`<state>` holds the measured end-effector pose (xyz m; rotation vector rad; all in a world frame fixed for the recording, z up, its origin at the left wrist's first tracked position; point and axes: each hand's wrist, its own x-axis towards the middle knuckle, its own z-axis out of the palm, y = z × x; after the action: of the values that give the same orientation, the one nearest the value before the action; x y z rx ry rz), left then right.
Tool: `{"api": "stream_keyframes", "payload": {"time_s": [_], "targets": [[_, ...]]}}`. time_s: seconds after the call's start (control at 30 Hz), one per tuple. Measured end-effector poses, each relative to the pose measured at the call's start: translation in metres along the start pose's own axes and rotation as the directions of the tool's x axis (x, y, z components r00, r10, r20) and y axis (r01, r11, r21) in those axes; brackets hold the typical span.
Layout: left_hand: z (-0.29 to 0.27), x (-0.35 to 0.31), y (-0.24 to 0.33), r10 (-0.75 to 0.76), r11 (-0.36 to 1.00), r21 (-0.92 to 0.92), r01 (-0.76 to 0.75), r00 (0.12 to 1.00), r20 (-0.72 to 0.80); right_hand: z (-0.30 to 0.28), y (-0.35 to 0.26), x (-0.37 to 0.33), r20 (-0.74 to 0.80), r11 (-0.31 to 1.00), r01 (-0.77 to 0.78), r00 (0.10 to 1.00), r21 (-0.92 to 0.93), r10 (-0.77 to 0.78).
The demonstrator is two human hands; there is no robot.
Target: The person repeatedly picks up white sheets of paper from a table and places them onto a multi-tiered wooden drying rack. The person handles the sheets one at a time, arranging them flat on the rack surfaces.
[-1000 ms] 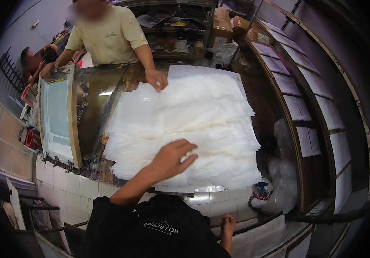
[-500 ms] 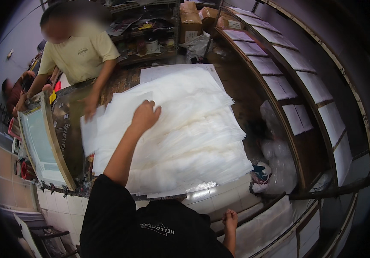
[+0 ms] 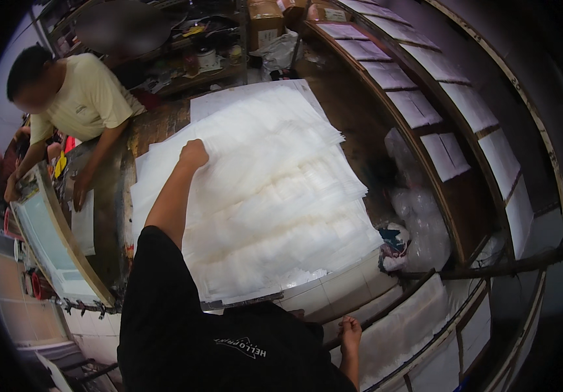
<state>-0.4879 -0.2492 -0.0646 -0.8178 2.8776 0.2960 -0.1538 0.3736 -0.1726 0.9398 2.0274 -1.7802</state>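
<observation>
A wide, layered spread of thin white sheets [image 3: 262,189] covers the table before me. Over its upper left part reaches my left hand [image 3: 194,153], fingers curled together against the sheets; anything pinched is hidden under them. My right hand [image 3: 350,332] hangs low by my right side, away from the table, its fingers closed with nothing visible in them. To the left a co-worker in a pale yellow shirt [image 3: 98,88] leans over a wooden-framed screen [image 3: 66,242] tilted up. One of that person's hands grips the frame; the other touches a single pale sheet [image 3: 84,225] on a dark board.
Slanted racks with white sheets [image 3: 414,108] rise along the right. Clear plastic wrapping [image 3: 422,228] bulges beside the table's right edge. Behind the table stand cluttered shelves [image 3: 209,62] and a cardboard box [image 3: 266,26]. More rack bars [image 3: 438,340] run below my right hand.
My left hand has moved left across the sheets, its fingers now curled. The co-worker has bent left, and the pale sheet now lies beside the screen. The whole view has shifted slightly.
</observation>
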Motion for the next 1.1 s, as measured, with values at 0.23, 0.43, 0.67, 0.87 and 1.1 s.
{"api": "stream_keyframes", "payload": {"time_s": [0.23,0.43,0.67,0.87,1.1], "targets": [[-0.016,-0.008,-0.001,-0.010,0.999,0.046,0.015,0.993,-0.118,0.018,-0.003,-0.010,-0.024,0.998,0.043,0.999,0.046,-0.042],[-0.042,-0.042,0.056,0.469,0.808,-0.046,-0.588,0.688,-0.554,0.032,-0.042,-0.019,-0.031,0.979,0.132,0.991,0.158,-0.129],[-0.051,-0.256,0.193,0.771,0.426,-0.303,-0.852,0.517,-0.372,0.062,-0.188,-0.050,0.136,0.725,0.660,0.714,0.199,-0.687],[0.017,-0.371,0.246,0.978,0.037,-0.442,-0.896,0.123,-0.169,0.052,-0.197,-0.084,-0.139,0.623,0.774,0.608,-0.116,-0.782],[0.038,-0.430,0.258,0.962,-0.256,-0.580,-0.773,-0.263,-0.075,-0.004,-0.146,-0.125,-0.360,0.855,0.510,0.782,-0.098,-0.508]]}}
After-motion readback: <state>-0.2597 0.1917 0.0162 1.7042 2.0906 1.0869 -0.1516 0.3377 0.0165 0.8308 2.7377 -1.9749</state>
